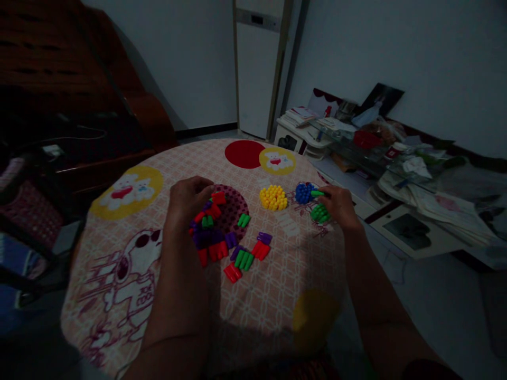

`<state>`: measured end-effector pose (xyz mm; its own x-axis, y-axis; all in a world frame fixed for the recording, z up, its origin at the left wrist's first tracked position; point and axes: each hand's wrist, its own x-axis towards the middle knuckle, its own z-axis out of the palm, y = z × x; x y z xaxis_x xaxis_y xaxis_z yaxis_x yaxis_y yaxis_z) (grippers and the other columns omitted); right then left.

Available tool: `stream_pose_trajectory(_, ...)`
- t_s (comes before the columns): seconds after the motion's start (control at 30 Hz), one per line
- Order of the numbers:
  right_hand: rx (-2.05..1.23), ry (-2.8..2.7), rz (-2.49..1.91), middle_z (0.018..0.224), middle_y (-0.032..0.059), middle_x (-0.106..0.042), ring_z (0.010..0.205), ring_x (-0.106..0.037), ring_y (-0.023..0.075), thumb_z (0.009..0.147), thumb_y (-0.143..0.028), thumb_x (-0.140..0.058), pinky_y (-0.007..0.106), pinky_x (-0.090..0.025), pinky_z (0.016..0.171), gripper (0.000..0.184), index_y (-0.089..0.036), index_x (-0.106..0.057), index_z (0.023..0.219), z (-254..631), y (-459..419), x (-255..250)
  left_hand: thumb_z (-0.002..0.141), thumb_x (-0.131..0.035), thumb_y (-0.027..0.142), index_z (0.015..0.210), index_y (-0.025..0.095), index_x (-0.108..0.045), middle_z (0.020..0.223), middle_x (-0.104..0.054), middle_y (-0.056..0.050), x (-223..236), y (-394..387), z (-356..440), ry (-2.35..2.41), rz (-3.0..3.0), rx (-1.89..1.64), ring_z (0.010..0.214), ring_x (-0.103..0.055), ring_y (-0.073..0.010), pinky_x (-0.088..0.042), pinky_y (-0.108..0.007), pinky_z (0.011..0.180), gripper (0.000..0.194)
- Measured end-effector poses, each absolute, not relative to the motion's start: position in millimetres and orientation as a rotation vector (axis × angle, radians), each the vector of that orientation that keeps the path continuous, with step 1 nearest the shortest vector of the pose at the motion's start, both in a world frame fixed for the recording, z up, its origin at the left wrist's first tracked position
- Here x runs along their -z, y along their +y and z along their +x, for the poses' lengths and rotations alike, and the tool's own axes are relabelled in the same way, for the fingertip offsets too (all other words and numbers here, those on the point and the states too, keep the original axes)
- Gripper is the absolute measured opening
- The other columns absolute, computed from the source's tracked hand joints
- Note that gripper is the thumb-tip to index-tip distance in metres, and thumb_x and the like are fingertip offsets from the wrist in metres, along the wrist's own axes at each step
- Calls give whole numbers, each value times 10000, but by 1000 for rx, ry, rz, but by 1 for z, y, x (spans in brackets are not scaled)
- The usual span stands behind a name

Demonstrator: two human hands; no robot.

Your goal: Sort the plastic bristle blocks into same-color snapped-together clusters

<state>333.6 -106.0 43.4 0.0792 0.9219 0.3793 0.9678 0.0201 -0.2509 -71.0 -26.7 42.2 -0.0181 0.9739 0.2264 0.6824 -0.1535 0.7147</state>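
Note:
My right hand (336,203) pinches a green plastic building piece (317,193) at the right of the round table. The piece is beside a blue cluster of small pieces (303,193) and above a green cluster (320,213). My left hand (188,198) is curled over the left edge of a pile of red, purple and green pieces; its fingertips are partly hidden, so what they grip does not show. A red piece (218,198) lies just right of it. Purple pieces (208,238) lie lower in the pile.
A yellow cluster (273,198) sits between my hands. Loose green pieces (244,260) and red pieces (261,249) lie nearer me on the patterned tablecloth (277,311). A cluttered glass-topped cabinet (356,142) stands right, a wooden bench (146,116) left.

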Motion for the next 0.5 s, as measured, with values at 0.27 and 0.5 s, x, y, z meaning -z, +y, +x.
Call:
stream_pose_trajectory(0.27,283,-2326,-2334,1119,133,-734,1051,-663,241,895,-109,-506,292,-448,837,368,-196,-758,1147,335,-89,-45,753,-635,385,970,190,-779,860,-782,-45,-41,-26,-74,1740,1831,-989,758,-711,-211,-555,-271,664,325)
stream_pose_trajectory(0.5,195,-2475,-2358,1108,162,-742,1059,-680,257,880,-64,-479,297,-461,827,388,-171,-768,1115,333,-80,-41,747,-639,415,1017,163,-769,843,-770,-65,-35,-25,-87,1722,1747,-1066,721,-703,-208,-545,-268,604,392)
